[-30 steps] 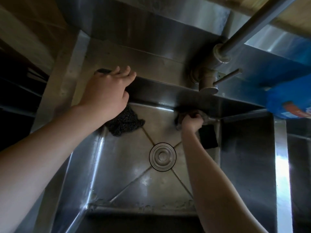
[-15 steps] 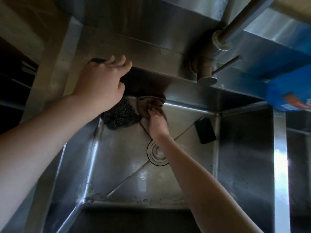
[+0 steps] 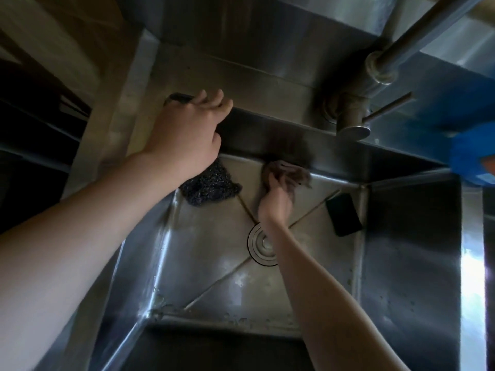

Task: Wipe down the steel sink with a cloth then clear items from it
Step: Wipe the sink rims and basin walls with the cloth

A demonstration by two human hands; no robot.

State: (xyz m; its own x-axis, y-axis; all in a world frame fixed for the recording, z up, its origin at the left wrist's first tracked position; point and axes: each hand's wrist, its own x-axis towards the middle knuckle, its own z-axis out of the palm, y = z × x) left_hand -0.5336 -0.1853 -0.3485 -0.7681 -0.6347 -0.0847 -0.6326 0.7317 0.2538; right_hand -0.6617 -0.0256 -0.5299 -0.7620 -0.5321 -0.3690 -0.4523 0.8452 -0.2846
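The steel sink [image 3: 401, 263] fills the view. The left hand [image 3: 184, 137] lies on its back ledge, fingers bent over something dark; I cannot tell if it grasps it. The right hand [image 3: 277, 202] clutches the brown cloth [image 3: 286, 172] against the basin's back edge, between a wire scrubber [image 3: 209, 183] and a black sponge [image 3: 344, 214], beyond the drain [image 3: 263, 243].

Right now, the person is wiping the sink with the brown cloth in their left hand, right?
No. In the head view the right hand holds the brown cloth and wipes the sink; the left hand rests on its back rim.
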